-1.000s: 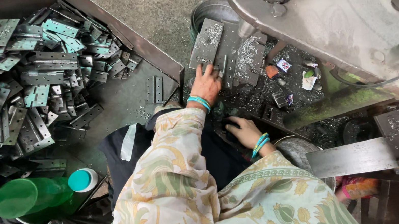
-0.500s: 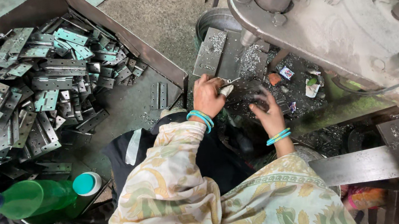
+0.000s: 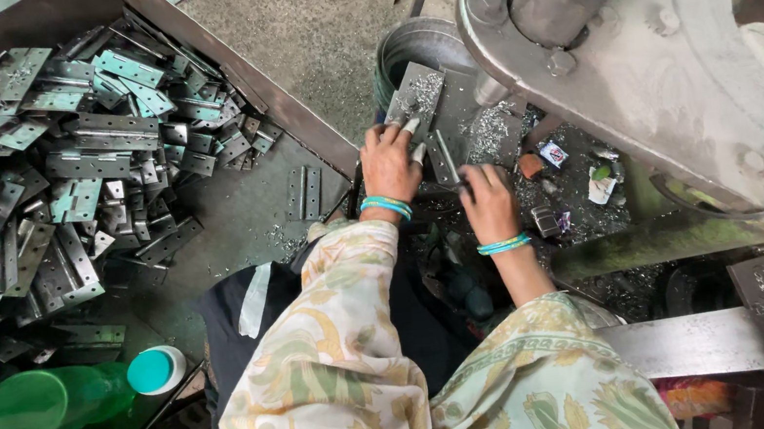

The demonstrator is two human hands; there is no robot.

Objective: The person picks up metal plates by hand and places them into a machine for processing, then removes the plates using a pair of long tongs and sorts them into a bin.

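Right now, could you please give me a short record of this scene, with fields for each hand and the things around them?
left hand: left hand rests on a flat metal plate, fingers spread over its lower end
right hand: right hand lies on the dark work surface beside a narrow metal strip
machine: large grey press stands above and to the right of the hands
parts bin: box holding a pile of metal hinges on the left
bottle: green bottle lies at lower left
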